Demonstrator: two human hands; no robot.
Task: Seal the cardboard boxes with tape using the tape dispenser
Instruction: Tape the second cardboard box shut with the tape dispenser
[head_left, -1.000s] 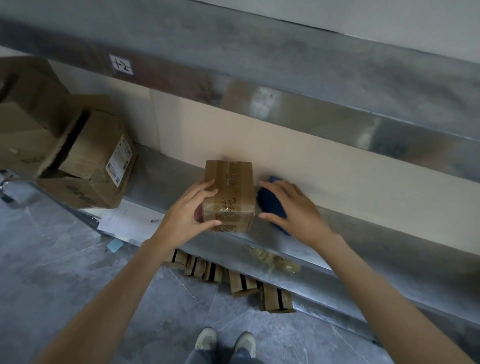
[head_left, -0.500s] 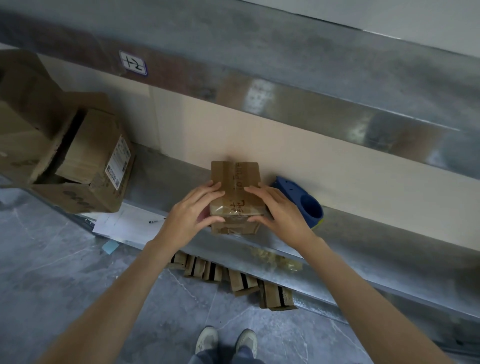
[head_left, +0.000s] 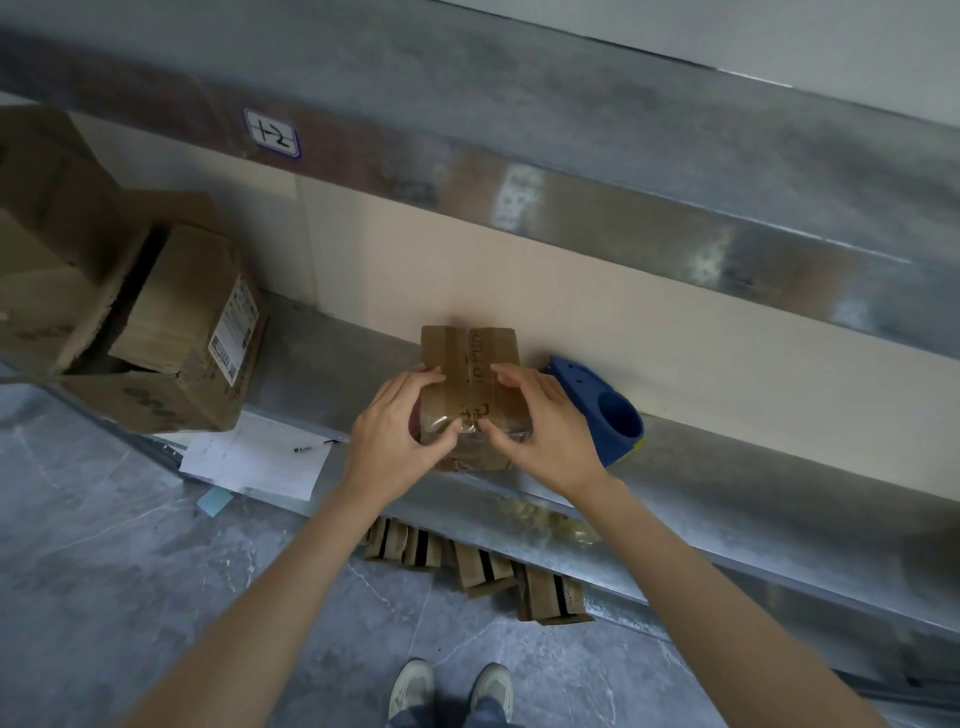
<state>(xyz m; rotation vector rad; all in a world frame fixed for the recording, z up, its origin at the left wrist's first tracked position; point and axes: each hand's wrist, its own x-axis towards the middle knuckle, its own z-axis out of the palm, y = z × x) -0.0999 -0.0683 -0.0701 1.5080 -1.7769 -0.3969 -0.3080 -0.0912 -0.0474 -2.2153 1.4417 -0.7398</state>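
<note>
A small cardboard box (head_left: 467, 353) with clear tape and handwriting on top stands on the metal shelf (head_left: 727, 483). My left hand (head_left: 395, 436) curls round its left side, thumb on the near top edge. My right hand (head_left: 540, 426) curls round its right side, thumb pressing the tape next to the left thumb. The blue tape dispenser (head_left: 608, 410) lies on the shelf just right of the box, against the beige back panel, with no hand on it.
Larger open cardboard boxes (head_left: 156, 322) sit at the left of the shelf. A sheet of paper (head_left: 254, 457) with a pen lies on the shelf edge. Folded cartons (head_left: 478, 566) lie on the floor below. An upper shelf beam (head_left: 571, 197) runs overhead.
My right hand has left the blue tape dispenser and come onto the box's right side. Both thumbs now meet on the near top edge. The dispenser lies uncovered.
</note>
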